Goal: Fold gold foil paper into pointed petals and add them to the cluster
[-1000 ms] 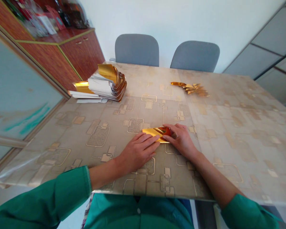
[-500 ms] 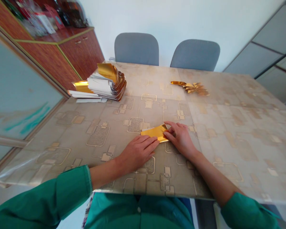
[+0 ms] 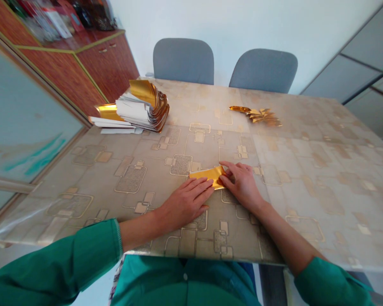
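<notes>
A piece of gold foil paper (image 3: 206,174), folded into a narrow strip, lies on the patterned tablecloth in front of me. My left hand (image 3: 188,202) rests flat with outstretched fingers, its fingertips pressing on the strip's near edge. Thumb and fingers of my right hand (image 3: 241,182) pinch the strip's right end. At the back left stands a bent stack of gold and white paper sheets (image 3: 134,112). Farther back on the right lie several folded gold paper pieces (image 3: 258,115), fanned together.
The table (image 3: 306,170) has a clear plastic-like patterned cover. Two grey chairs (image 3: 183,60) stand behind it against the white wall. A reddish wooden cabinet (image 3: 108,63) with bags and bottles on top is at the far left, beside a framed glass panel (image 3: 28,127).
My left fingers have slid slightly forward and right along the foil paper. My right hand keeps its pinch at the right end. The view has tilted a little.
</notes>
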Tool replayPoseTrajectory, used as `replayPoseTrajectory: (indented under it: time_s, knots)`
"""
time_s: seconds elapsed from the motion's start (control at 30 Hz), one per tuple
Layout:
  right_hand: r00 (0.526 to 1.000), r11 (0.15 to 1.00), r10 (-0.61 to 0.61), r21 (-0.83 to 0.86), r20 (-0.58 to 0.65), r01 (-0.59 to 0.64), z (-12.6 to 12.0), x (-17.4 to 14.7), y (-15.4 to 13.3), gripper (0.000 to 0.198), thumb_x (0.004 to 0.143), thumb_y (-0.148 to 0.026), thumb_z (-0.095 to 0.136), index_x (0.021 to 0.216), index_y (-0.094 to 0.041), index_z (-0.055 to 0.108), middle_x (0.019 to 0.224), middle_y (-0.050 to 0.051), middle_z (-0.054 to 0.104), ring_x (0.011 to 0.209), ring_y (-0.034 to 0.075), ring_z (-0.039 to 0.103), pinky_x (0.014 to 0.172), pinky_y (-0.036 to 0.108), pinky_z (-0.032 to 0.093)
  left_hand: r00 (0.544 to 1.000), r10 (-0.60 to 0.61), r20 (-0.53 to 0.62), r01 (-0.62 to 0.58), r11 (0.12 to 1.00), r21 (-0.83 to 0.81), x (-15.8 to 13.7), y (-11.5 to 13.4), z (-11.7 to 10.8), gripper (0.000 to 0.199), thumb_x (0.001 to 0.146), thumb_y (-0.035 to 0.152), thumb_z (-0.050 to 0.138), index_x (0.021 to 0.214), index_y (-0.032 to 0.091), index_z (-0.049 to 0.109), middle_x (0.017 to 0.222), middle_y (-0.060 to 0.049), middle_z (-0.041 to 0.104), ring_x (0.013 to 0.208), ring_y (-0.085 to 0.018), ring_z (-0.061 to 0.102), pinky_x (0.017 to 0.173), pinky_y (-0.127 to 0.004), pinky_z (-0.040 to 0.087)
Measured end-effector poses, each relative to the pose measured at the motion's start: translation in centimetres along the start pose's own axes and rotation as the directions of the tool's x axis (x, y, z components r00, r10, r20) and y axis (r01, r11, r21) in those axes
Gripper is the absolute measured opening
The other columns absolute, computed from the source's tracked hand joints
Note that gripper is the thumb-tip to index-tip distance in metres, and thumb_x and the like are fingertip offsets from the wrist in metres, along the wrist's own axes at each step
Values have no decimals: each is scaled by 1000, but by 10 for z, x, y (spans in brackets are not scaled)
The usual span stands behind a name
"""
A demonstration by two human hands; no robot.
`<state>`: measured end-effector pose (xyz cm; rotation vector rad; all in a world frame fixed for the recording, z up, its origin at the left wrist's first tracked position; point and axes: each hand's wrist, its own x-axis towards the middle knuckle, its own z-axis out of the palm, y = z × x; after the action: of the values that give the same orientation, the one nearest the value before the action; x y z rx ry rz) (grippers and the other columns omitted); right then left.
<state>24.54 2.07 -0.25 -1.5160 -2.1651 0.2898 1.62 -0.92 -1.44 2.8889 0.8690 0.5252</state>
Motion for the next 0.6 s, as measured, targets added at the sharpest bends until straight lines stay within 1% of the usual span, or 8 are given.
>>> replayPoseTrajectory:
  time_s: [0.17, 0.33, 0.6]
  knots:
    - [1000, 998, -3, -61, 14, 4, 0, 1, -2, 31, 91, -23, 56, 122, -22, 60, 80, 3, 70, 83, 23, 61, 85, 40, 36, 999, -23, 34, 23, 1000, -3, 0, 1, 1, 52, 96, 34, 56, 141, 10, 44, 146, -17, 50, 137, -27, 45, 113, -45, 37]
    - [999, 991, -44, -128, 28, 47, 0, 1, -3, 34, 92, -22, 55, 125, -20, 58, 86, 5, 71, 85, 24, 61, 83, 38, 37, 997, -41, 58, 41, 999, 14, 0, 1, 0, 53, 99, 38, 50, 143, 11, 42, 148, -16, 47, 140, -27, 41, 115, -45, 32]
    - [1000, 996, -16, -92, 18, 18, 2, 2, -1, 34, 91, -22, 54, 125, -22, 58, 83, 4, 71, 83, 24, 61, 81, 37, 38, 996, -35, 80, 33, 999, 23, 1, -1, 0, 54, 97, 38, 55, 141, 10, 44, 146, -15, 50, 137, -28, 45, 113, -45, 35]
